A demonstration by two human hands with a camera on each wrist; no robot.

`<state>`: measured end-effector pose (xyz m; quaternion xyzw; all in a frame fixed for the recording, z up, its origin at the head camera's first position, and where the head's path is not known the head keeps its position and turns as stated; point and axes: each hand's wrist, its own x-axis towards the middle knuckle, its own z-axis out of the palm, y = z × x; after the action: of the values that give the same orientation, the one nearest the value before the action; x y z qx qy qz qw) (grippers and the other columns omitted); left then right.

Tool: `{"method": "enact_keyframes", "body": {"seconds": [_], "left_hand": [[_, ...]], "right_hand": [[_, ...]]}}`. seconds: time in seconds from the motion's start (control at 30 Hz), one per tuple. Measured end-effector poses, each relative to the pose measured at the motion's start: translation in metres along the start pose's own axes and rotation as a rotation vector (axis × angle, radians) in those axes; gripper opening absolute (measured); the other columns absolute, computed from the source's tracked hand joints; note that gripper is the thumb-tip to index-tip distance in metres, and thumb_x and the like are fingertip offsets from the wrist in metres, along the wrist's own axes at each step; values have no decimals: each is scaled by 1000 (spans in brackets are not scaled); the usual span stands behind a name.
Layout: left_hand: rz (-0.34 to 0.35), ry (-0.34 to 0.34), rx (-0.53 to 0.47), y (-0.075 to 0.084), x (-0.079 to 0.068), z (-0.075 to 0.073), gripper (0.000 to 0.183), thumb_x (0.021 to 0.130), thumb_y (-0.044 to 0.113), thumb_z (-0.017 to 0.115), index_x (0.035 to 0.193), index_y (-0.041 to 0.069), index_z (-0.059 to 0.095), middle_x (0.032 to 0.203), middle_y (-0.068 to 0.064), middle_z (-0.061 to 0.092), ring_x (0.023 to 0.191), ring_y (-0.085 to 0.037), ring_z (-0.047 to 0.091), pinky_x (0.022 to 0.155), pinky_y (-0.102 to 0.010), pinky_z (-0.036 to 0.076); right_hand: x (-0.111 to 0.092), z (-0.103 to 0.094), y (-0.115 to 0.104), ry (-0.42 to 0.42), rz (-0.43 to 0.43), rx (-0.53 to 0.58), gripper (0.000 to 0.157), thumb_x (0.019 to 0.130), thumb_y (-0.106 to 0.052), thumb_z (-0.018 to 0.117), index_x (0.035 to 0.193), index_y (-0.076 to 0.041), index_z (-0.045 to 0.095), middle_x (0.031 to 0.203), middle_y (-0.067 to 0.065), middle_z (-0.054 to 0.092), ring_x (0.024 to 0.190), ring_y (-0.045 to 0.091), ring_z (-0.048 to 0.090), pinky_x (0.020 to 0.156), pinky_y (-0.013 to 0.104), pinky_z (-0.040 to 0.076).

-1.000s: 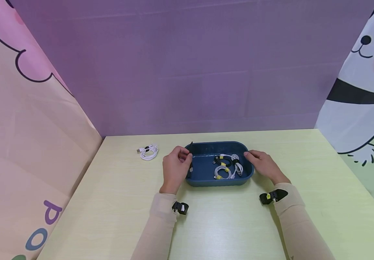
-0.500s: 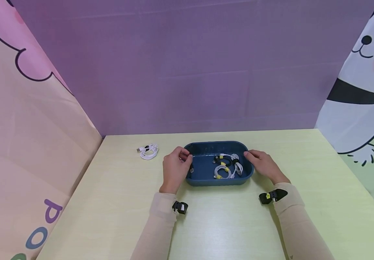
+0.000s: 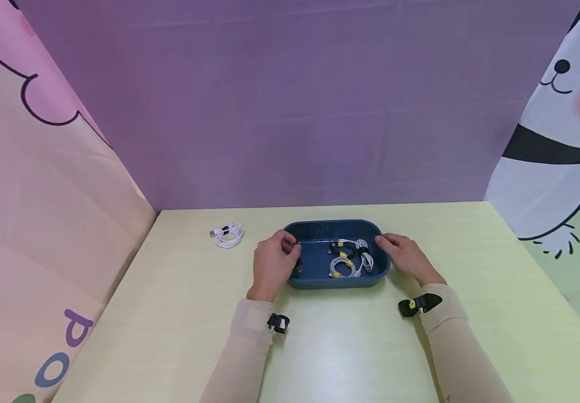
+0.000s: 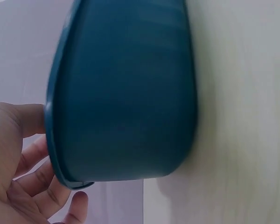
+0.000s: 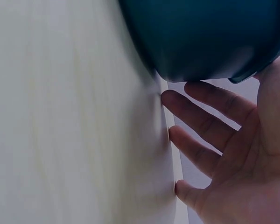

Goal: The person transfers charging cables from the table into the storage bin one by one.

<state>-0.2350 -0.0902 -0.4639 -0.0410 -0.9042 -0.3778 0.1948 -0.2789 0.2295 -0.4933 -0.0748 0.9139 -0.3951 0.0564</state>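
Note:
A dark blue plastic bin (image 3: 340, 283) stands on the table. At its left end my left hand (image 3: 272, 263) reaches over the rim and pinches a black cable, whose plug (image 3: 298, 265) shows just below the fingers; the rest is hidden behind the hand and wall. My right hand (image 3: 409, 257) holds the right end, thumb over the rim and fingers spread along the outside, as the right wrist view shows. Inside, toward the right, lie a coiled white cable (image 3: 366, 261), a coiled grey-white cable with yellow ties (image 3: 342, 267) and a coiled black cable with a yellow tie (image 3: 348, 252).
Left of the bin, a coiled white USB cable (image 3: 228, 236) with a black tie lies on the pale wooden table (image 3: 340, 347). A purple cloth wall (image 3: 290, 112) rises behind the table's back edge. Printed cloth panels flank both sides.
The black cable tip that stuck up above the rim at my left hand has dropped from sight, and its plug sits slightly lower. My right hand stays on the bin.

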Motion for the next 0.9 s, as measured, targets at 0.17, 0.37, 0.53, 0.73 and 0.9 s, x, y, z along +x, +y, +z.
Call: {"method": "enact_keyframes", "body": {"seconds": [0.17, 0.37, 0.53, 0.73, 0.9], "left_hand": [[40, -33, 98, 2, 0, 1, 12, 90, 18, 79, 94, 11, 70, 73, -1, 71, 61, -14, 61, 58, -28, 47], [77, -57, 177, 3, 6, 1, 13, 89, 19, 80, 93, 11, 70, 69, 0, 68, 57, -13, 58, 57, -28, 47], [94, -78, 232, 5, 10, 0, 14, 89, 21, 80, 91, 11, 70, 67, 0, 68, 58, -14, 59, 60, -30, 48], [104, -108, 315, 8, 13, 0, 15, 89, 22, 80, 90, 12, 69, 63, 1, 67, 59, -17, 60, 68, -35, 49], [90, -155, 398, 9, 15, 2, 16, 91, 25, 77, 91, 12, 69, 62, 1, 66, 64, -21, 64, 82, -42, 50]], "right_hand": [[1, 0, 0, -1, -2, 3, 64, 107, -53, 43, 143, -3, 57, 148, 24, 55, 144, 46, 43, 118, 61, 32], [1, 0, -1, -5, 6, 7, 64, 107, -53, 43, 143, -3, 56, 148, 24, 55, 143, 46, 44, 117, 62, 33], [0, 0, 0, -5, 9, 5, 65, 107, -54, 42, 144, -3, 55, 148, 24, 54, 144, 46, 43, 117, 62, 32], [0, 1, -1, -5, 9, -4, 65, 107, -53, 42, 145, -2, 54, 149, 25, 54, 144, 47, 42, 117, 62, 32], [0, 0, -1, -2, 1, -6, 64, 107, -53, 42, 144, -2, 55, 148, 25, 55, 143, 47, 43, 117, 62, 33]]}}
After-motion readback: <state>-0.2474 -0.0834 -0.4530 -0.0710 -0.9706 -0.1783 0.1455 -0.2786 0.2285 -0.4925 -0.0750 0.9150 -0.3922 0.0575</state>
